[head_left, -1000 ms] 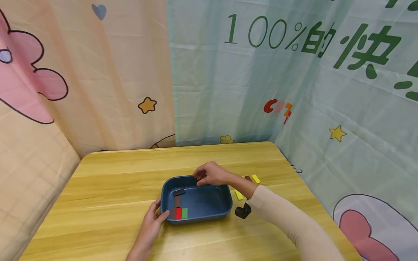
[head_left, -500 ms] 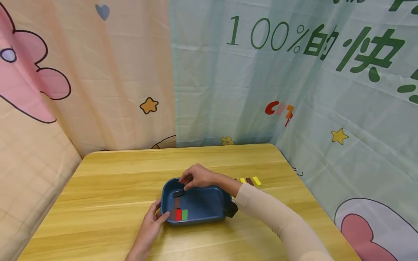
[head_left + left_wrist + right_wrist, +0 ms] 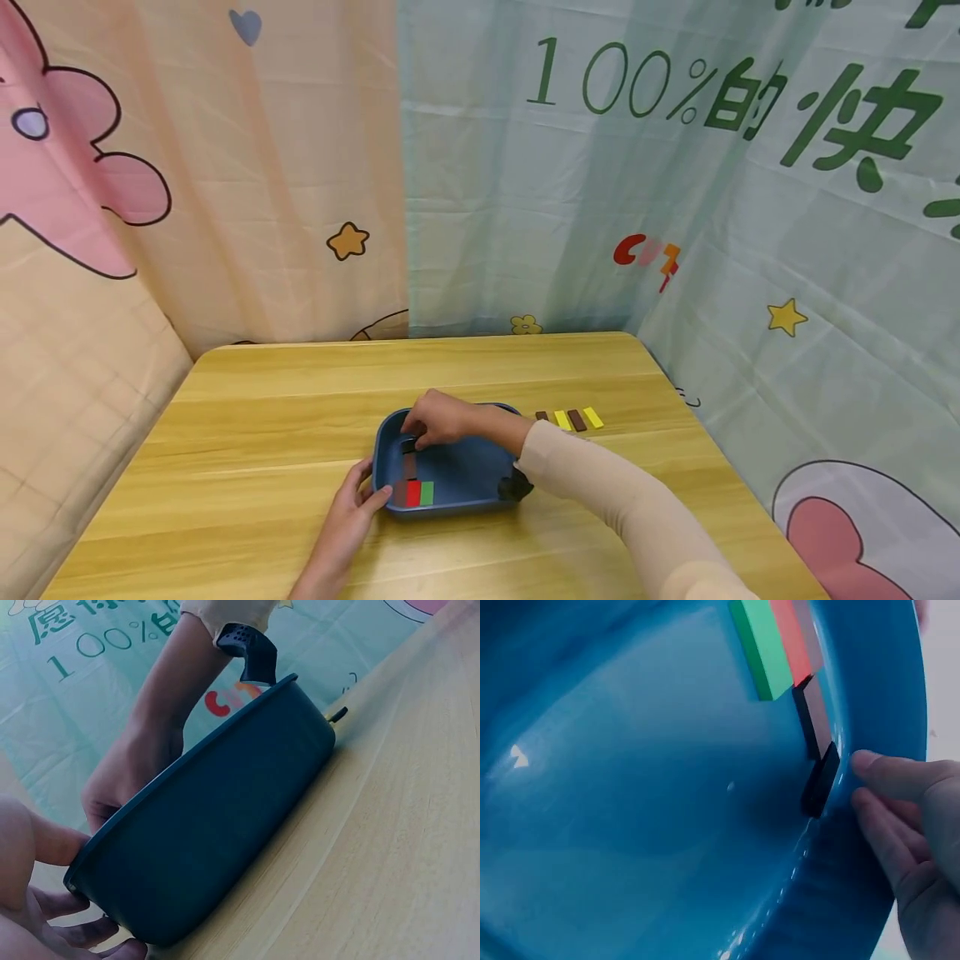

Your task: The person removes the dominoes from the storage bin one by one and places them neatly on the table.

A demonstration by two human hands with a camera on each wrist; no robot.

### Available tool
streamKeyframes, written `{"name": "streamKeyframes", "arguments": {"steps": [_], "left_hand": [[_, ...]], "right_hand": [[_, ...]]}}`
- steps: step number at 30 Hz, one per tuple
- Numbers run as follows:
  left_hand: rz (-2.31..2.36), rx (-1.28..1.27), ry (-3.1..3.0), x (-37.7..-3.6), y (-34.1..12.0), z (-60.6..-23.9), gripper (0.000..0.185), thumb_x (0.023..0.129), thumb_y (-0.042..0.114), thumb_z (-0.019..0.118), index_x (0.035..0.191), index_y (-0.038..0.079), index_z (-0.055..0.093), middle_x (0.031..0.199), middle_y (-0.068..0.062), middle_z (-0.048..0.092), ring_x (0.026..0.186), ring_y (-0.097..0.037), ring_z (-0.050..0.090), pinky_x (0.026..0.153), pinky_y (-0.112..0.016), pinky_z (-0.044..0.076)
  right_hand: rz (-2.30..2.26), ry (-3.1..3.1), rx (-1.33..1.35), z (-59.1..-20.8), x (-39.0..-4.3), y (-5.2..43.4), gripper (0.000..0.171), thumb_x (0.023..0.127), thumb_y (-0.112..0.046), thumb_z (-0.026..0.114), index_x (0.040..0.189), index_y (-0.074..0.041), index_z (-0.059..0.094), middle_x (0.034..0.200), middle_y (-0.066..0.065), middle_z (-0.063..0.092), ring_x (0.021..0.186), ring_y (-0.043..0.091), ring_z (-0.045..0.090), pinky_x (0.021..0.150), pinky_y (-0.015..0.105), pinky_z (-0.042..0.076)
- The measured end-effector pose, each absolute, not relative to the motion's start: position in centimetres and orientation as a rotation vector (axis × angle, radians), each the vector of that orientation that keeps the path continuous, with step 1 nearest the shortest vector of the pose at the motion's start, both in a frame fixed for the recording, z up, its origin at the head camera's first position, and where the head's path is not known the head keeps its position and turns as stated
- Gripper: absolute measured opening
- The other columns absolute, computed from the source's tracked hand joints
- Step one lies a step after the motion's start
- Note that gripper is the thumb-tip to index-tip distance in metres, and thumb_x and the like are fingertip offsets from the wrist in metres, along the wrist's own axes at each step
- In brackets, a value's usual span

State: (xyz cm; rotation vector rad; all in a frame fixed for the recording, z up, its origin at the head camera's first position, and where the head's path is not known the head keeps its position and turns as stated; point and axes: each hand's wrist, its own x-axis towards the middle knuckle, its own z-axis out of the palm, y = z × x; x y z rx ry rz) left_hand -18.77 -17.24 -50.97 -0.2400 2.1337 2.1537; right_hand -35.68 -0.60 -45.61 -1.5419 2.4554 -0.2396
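Observation:
A blue plastic basin stands on the table. My left hand grips its left end, thumb over the rim and fingers low on the outside, as the left wrist view shows. Inside, a brown block, a red block and a green block lie side by side at the near left corner. Another brown block and a dark block continue along the left wall. My right hand reaches in at the far left corner; thumb and fingertips are right by the dark block, nothing visible between them.
Right of the basin lie several blocks on the table, among them a yellow block and a brown block. A black wrist camera on my right arm overlaps the basin's right end. Printed curtains hang behind the table.
My right hand has moved left and down along the basin's far side to the dark block in the far left corner. The left hand keeps its grip on the basin.

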Motion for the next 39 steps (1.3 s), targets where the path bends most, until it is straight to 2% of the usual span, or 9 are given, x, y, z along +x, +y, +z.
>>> {"name": "streamKeyframes", "arguments": {"steps": [6, 11, 16, 22, 28, 39], "left_hand": [[2.160, -0.226, 2.131, -18.7, -17.2, -50.9, 0.056, 0.108, 0.008, 0.053, 0.158, -0.002, 0.029, 0.161, -0.029, 0.024, 0.144, -0.049, 0.034, 0.118, -0.059, 0.031], [2.162, -0.226, 2.133, -18.7, -17.2, -50.7, 0.056, 0.108, 0.007, 0.052, 0.158, -0.002, 0.029, 0.162, -0.029, 0.023, 0.145, -0.049, 0.033, 0.118, -0.059, 0.031], [2.151, -0.228, 2.132, -18.8, -17.1, -50.6, 0.056, 0.108, 0.009, 0.053, 0.158, -0.001, 0.029, 0.163, -0.029, 0.022, 0.145, -0.050, 0.031, 0.118, -0.060, 0.030], [2.149, -0.240, 2.133, -18.8, -17.1, -50.6, 0.056, 0.108, 0.010, 0.053, 0.158, -0.001, 0.029, 0.163, -0.028, 0.022, 0.145, -0.050, 0.032, 0.118, -0.059, 0.031], [2.138, -0.249, 2.135, -18.8, -17.3, -50.8, 0.058, 0.108, 0.010, 0.053, 0.158, -0.002, 0.027, 0.163, -0.030, 0.020, 0.144, -0.051, 0.032, 0.117, -0.060, 0.031], [2.165, -0.227, 2.138, -18.6, -17.3, -51.0, 0.057, 0.107, 0.009, 0.054, 0.158, -0.003, 0.029, 0.162, -0.030, 0.023, 0.145, -0.051, 0.032, 0.118, -0.060, 0.031]], "right_hand": [[-0.096, 2.467, -1.560, -45.5, -35.4, -1.2, 0.030, 0.091, -0.015, 0.083, 0.120, -0.009, 0.077, 0.108, -0.003, 0.076, 0.094, 0.001, 0.068, 0.079, 0.009, 0.050], [0.000, 2.458, -1.583, -45.6, -35.4, -1.6, 0.017, 0.090, -0.014, 0.083, 0.106, -0.013, 0.080, 0.089, -0.008, 0.072, 0.076, 0.000, 0.060, 0.067, 0.012, 0.048], [0.090, 2.467, -1.583, -46.0, -35.4, -1.9, 0.008, 0.089, -0.014, 0.084, 0.095, -0.014, 0.079, 0.077, -0.010, 0.063, 0.069, 0.003, 0.056, 0.061, 0.013, 0.047], [0.104, 2.474, -1.567, -46.1, -35.3, -2.1, 0.014, 0.088, -0.013, 0.085, 0.101, -0.013, 0.080, 0.081, -0.008, 0.066, 0.071, 0.003, 0.058, 0.063, 0.012, 0.049], [0.125, 2.450, -1.582, -46.1, -35.4, -2.2, 0.015, 0.092, -0.010, 0.081, 0.106, -0.012, 0.080, 0.085, -0.008, 0.068, 0.072, 0.003, 0.057, 0.064, 0.012, 0.048], [-0.048, 2.423, -1.568, -46.3, -35.9, -1.6, 0.021, 0.092, -0.005, 0.076, 0.111, -0.011, 0.081, 0.097, -0.006, 0.074, 0.077, 0.000, 0.060, 0.069, 0.011, 0.050]]}}
